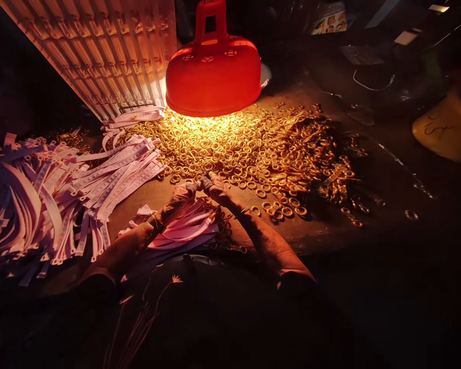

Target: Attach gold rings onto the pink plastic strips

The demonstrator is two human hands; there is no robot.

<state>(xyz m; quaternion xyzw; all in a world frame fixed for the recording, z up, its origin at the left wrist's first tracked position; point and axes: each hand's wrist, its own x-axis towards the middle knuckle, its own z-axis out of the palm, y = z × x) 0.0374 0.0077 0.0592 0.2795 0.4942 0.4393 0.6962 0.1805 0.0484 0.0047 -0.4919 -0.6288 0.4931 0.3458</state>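
Note:
My left hand (182,197) and my right hand (217,189) meet at the fingertips at the near edge of a pile of gold-coloured metal rings (234,148). The fingers of both hands are bent and pinched together, and whatever lies between them is too small to make out. Some fingertips look wrapped in dark covering. Just under my hands lies a bunch of pale pink straps (190,230), partly hidden by my left hand. Several loose rings (284,209) lie to the right of my right wrist.
A red lamp (213,77) hangs low above the rings. At the left, a large heap of pale straps (38,200) spreads over the table. Behind it stands a ribbed, light-coloured panel (111,46). A yellow container (445,128) is at the far right, amid dark surroundings.

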